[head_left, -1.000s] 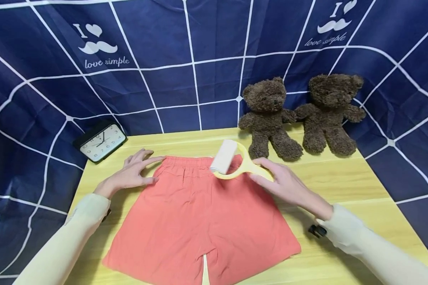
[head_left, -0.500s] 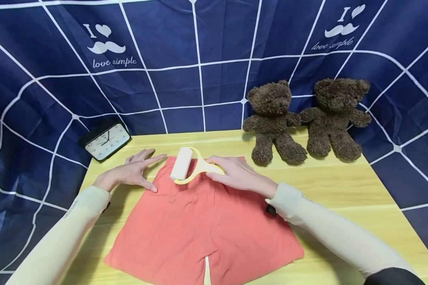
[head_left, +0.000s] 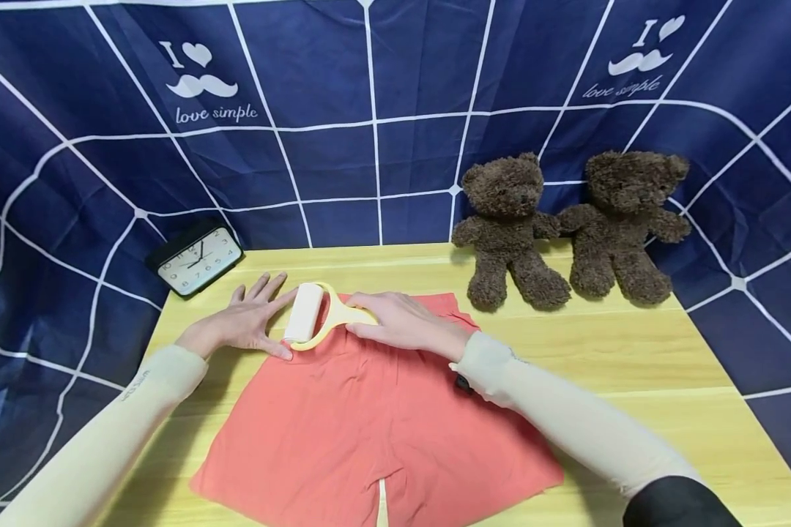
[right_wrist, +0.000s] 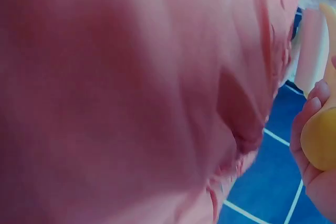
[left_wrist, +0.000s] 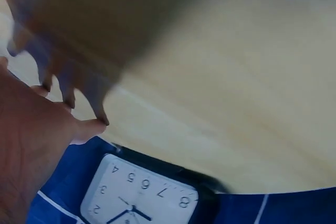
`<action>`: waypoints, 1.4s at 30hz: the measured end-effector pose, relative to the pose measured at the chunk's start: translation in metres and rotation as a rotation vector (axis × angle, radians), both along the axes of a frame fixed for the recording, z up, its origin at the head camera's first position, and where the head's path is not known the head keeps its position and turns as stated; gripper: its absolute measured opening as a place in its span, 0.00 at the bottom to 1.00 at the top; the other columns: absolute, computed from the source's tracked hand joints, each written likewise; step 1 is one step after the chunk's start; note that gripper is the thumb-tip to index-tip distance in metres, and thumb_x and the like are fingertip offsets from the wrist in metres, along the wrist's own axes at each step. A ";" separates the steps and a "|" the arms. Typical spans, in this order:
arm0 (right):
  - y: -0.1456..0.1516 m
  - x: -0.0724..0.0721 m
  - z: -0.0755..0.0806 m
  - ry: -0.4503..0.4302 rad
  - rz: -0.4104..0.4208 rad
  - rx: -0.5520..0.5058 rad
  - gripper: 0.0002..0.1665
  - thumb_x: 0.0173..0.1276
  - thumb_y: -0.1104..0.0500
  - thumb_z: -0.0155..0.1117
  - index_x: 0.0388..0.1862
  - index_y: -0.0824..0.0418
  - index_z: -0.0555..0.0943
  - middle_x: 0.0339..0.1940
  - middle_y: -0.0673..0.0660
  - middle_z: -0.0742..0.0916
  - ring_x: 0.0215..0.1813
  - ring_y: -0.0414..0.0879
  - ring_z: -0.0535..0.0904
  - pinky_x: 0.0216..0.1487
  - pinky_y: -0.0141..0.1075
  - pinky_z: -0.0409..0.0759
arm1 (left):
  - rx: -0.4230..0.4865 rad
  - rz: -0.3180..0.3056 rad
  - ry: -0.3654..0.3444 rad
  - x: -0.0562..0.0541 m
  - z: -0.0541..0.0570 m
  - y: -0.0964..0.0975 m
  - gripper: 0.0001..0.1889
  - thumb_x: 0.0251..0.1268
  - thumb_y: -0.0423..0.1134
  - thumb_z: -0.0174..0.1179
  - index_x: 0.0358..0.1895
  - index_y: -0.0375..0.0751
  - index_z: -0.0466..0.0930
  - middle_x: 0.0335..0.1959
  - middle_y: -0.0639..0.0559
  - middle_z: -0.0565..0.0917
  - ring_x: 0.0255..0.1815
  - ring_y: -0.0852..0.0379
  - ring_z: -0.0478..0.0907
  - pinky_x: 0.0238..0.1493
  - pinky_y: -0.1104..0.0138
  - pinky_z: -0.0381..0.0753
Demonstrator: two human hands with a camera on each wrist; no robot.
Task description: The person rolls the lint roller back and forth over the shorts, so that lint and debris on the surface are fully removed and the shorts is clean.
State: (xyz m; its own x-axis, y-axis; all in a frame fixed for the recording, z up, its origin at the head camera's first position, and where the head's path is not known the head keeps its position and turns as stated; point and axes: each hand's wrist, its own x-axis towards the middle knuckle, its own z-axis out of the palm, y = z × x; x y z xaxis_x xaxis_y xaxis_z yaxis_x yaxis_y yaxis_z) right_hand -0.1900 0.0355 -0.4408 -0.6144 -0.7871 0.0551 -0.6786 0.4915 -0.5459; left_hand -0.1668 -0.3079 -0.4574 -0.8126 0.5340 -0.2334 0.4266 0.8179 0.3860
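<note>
Coral-red shorts (head_left: 343, 410) lie spread flat, waistband toward the back. My right hand (head_left: 395, 320) grips the yellow handle of a lint roller (head_left: 305, 315), whose white roll lies over the waistband's left end. In the right wrist view, the fingers (right_wrist: 311, 109) curl round the handle's rounded end, with pink fabric filling most of that view. My left hand (head_left: 249, 320) is spread beside the same waistband corner, its thumb at the fabric's edge, close to the roll. The left wrist view shows this hand (left_wrist: 39, 135) with its fingertips at the wooden tabletop.
A black-framed clock (head_left: 200, 260) stands at the back left of the wooden table (head_left: 633, 366). Two brown teddy bears (head_left: 504, 230) sit at the back right, against a dark blue curtain (head_left: 323, 168) with white grid lines that surrounds the table's back and sides.
My right hand has moved left along the waistband with the lint roller, from the right end to the left end. My left hand has stayed by the left corner. The head view shifted slightly.
</note>
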 end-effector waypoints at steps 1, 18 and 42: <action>-0.002 0.000 -0.002 -0.005 0.002 0.000 0.13 0.82 0.42 0.65 0.57 0.44 0.83 0.36 0.42 0.83 0.36 0.41 0.78 0.38 0.39 0.76 | 0.000 0.011 0.006 0.002 -0.001 -0.001 0.68 0.53 0.69 0.81 0.89 0.41 0.52 0.88 0.27 0.41 0.86 0.21 0.36 0.72 0.19 0.38; -0.014 -0.001 -0.018 0.043 0.024 -0.021 0.16 0.83 0.43 0.65 0.33 0.44 0.76 0.25 0.43 0.72 0.27 0.39 0.68 0.31 0.36 0.65 | 0.059 0.068 0.120 0.019 -0.016 0.004 0.63 0.55 0.67 0.80 0.88 0.40 0.57 0.87 0.25 0.47 0.85 0.19 0.41 0.69 0.17 0.41; 0.006 -0.013 -0.004 0.025 0.098 0.089 0.16 0.84 0.45 0.65 0.63 0.44 0.89 0.32 0.43 0.83 0.33 0.40 0.76 0.37 0.40 0.76 | 0.016 0.066 0.077 0.018 -0.013 0.013 0.61 0.61 0.68 0.76 0.90 0.52 0.51 0.87 0.26 0.44 0.83 0.14 0.39 0.67 0.14 0.40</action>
State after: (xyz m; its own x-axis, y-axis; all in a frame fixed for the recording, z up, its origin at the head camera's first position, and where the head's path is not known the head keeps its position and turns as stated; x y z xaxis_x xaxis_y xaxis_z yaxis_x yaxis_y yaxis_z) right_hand -0.2032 0.0412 -0.4443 -0.5336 -0.8457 -0.0036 -0.7386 0.4681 -0.4851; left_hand -0.1484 -0.2953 -0.4706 -0.8612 0.4821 -0.1610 0.4011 0.8392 0.3673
